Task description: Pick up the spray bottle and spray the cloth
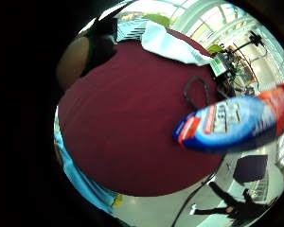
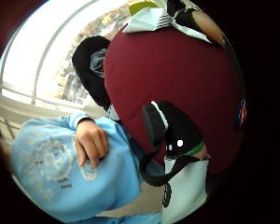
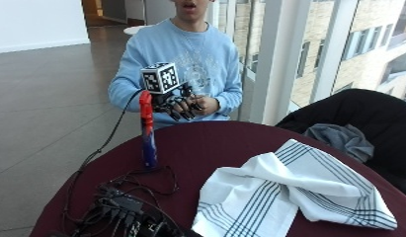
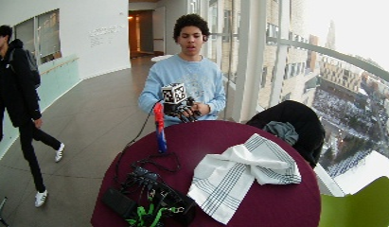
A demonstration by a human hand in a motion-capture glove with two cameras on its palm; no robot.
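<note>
Cables and a dark box (image 3: 123,207) are lying nearest the camera at the near edge of the round maroon table (image 3: 209,143), with a white striped cloth (image 3: 288,192) spreading in loose folds just beside them toward the window side. Across the table, the spray bottle (image 3: 147,129) is standing upright near the far edge, close to the person in the light blue sweatshirt (image 3: 189,64). Its body is showing blue with a white and red label, and a red trigger head is sitting on top. In the little finger side palm view the bottle (image 1: 232,124) is filling a good part of the frame, so it is close to the palm.

The gloved right hand (image 3: 182,104) is hovering at chest height just beside the red head, with its fingers hanging loosely curled and holding nothing. The bare hand (image 3: 208,105) is resting just beside it.

Judging from this, the pickup is not yet done. The bottle is looking tall and narrow, so a sideways brush from the fingers could be tipping it over toward the cables. Gripping only the red head could be leaving the body swinging. The cloth is lying well apart from the bottle, so a spray from where the bottle stands now would likely be landing on the table or on the electronics instead. Its nozzle direction is too small to tell.
</note>
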